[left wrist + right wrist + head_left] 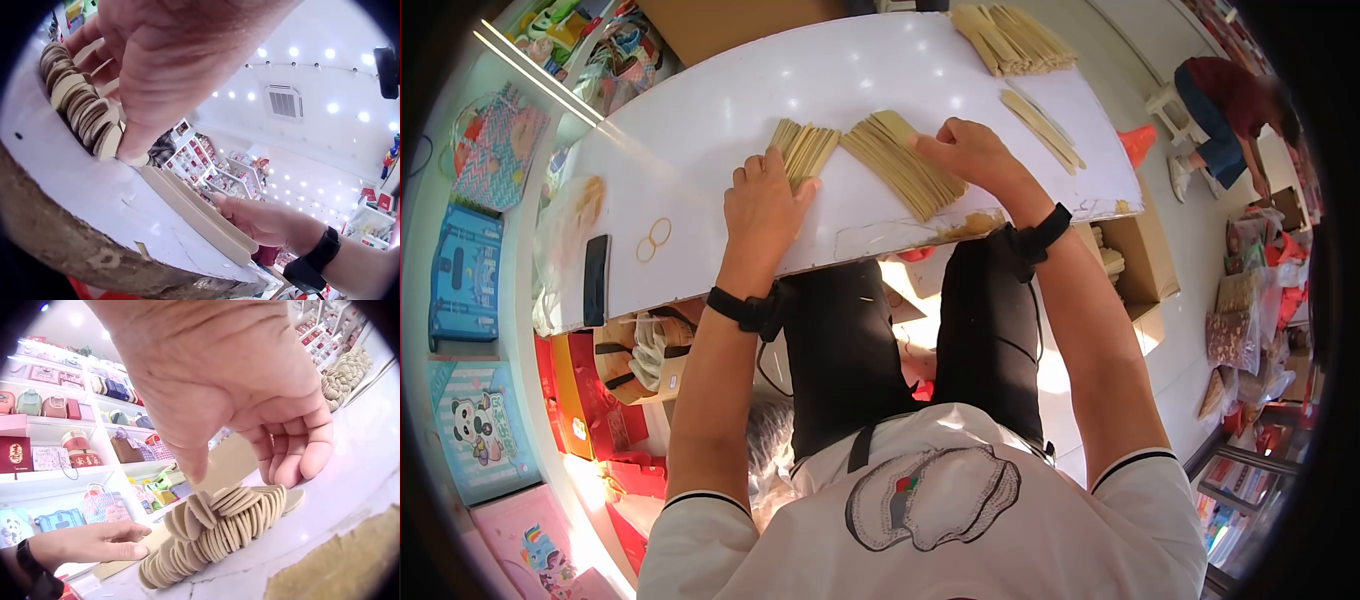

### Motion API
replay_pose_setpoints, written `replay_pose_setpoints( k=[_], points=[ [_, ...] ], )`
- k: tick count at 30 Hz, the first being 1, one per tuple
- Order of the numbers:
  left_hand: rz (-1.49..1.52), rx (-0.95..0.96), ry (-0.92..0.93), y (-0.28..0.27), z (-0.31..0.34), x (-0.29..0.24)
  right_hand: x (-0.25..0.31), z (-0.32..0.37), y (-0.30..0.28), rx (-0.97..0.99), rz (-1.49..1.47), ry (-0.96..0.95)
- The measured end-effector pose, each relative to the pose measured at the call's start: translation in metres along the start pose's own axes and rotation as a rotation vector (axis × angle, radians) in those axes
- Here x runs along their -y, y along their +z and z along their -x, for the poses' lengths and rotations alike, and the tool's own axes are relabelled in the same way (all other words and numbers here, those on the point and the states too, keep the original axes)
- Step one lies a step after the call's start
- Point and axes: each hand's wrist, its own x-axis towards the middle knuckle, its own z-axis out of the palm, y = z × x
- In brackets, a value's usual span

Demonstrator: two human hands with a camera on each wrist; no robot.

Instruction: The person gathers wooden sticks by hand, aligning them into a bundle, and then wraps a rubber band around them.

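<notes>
In the head view, your left hand (765, 205) grips the left stick pile (808, 152) at the middle of the white table (700, 110), thumb on one side, fingers on the other. Just beside it lies the right stick pile (900, 165), your right hand (975, 155) at its far end, fingers curled. A phone (596, 280) and two rubber bands (653, 240) lie at left.

In the left wrist view, your left hand spans the upright sticks at upper left.

In the right wrist view, your right thumb and curled fingers flank a flat stick (228, 464) above the lower-centre pile.
</notes>
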Motion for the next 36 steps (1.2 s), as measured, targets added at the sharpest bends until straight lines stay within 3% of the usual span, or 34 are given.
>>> replay_pose_setpoints(
  k=[25,28,31,34,36],
  points=[
    [0.012,-0.008,-0.231,-0.004,0.025,-0.033,0.003,0.012,0.022,-0.099,0.046,-0.111],
    [-0.011,-0.023,-0.259,-0.005,0.026,-0.026,0.007,0.016,0.024,-0.155,0.087,-0.098],
    [-0.001,0.025,-0.264,-0.008,0.026,-0.022,0.017,0.026,0.027,-0.352,0.241,-0.274],
    [0.003,0.057,-0.264,-0.010,0.026,-0.023,0.037,0.032,0.034,-0.388,0.328,-0.348],
    [0.001,0.028,-0.248,-0.009,0.026,-0.024,0.045,0.037,0.037,-0.303,0.363,-0.282]
  ],
)
